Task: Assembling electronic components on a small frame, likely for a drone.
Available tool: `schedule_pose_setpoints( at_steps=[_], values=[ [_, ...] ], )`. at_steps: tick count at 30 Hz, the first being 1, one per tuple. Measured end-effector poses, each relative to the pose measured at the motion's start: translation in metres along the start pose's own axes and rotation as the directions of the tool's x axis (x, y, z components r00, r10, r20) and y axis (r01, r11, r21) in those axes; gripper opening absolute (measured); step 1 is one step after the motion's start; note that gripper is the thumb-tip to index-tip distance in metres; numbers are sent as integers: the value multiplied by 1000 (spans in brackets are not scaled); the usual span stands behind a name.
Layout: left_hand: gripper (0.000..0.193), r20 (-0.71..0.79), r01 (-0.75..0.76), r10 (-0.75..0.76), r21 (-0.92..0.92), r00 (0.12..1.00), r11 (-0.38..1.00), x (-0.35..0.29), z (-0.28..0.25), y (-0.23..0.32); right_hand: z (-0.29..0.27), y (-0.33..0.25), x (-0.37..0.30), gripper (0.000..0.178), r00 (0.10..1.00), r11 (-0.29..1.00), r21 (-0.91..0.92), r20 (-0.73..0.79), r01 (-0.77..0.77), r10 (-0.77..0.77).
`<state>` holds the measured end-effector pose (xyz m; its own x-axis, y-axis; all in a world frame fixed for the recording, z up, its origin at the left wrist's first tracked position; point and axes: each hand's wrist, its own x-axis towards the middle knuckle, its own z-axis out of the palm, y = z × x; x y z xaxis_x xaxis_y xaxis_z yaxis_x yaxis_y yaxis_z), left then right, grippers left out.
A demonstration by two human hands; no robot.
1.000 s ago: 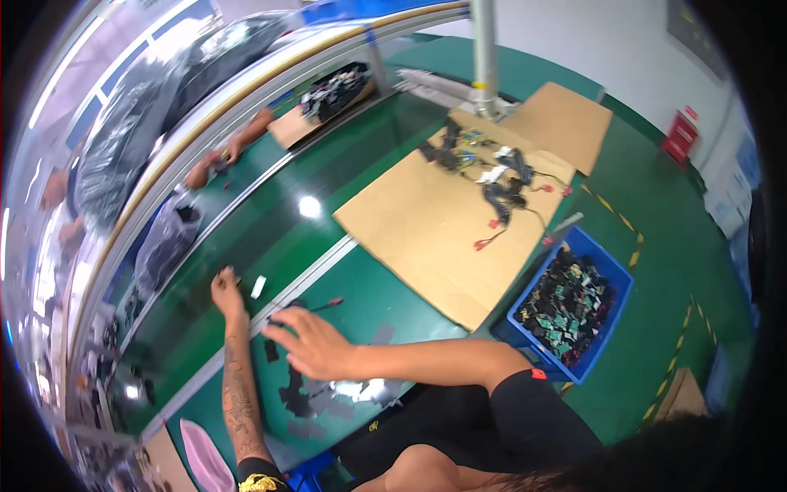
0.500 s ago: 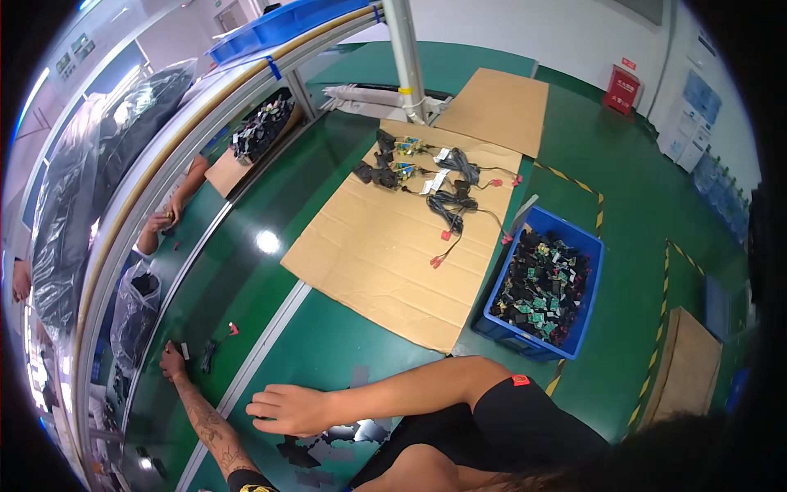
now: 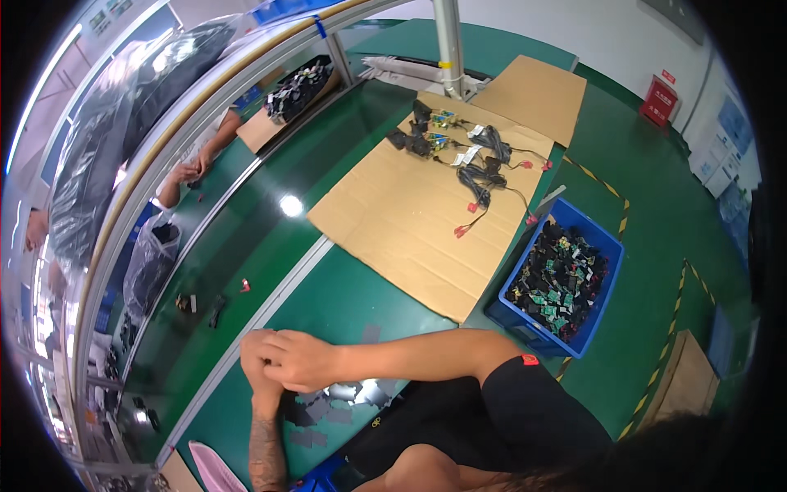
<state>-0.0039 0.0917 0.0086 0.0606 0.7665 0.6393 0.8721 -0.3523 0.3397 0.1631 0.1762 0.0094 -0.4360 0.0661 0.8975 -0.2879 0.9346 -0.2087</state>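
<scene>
My left hand, on a tattooed forearm, meets my right hand above the near green worktop. Both have curled fingers pressed together; whatever lies between them is hidden. Beneath and beside my hands, dark grey and shiny flat pieces lie scattered on the worktop. Past the metal rail, the dark green belt carries a small piece with a white label, a bundled black cable and its red connector.
A cardboard sheet holds circuit boards with black cables. At right stands a blue bin of small boards. Across the belt, another person's hands work beside a bag. A pink cloth-like item lies at lower left.
My left hand has drawn back from the belt and come together with my right hand. The view has shifted, so the scene appears farther right and higher.
</scene>
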Motion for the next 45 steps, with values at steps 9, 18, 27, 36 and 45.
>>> schedule_pose_setpoints(
  at_steps=[9, 18, 27, 36, 45],
  values=[
    [10, -252, 193, -160, 113, 954, 975, -49, -29, 25, -66, 3, 36, 21, 975, 982, -162, 182, -95, 124],
    [9, -260, 175, -154, 60, 953, 983, -46, -28, 23, -290, 215, -23, 54, 729, 303, -846, -137, -438, 671],
    [10, -239, 140, -136, 2, 961, 990, -37, -22, 23, -360, 247, -92, 32, 598, 67, -914, -205, -400, 775],
    [8, -247, 130, -125, 3, 961, 992, -41, -25, 21, -347, 214, -18, 23, 696, 312, -659, -461, -684, 551],
    [57, 491, 527, -531, -844, 691, -95, -48, -28, 52, -195, 72, 132, 25, 960, 913, -402, 276, 70, 49]
  ],
)
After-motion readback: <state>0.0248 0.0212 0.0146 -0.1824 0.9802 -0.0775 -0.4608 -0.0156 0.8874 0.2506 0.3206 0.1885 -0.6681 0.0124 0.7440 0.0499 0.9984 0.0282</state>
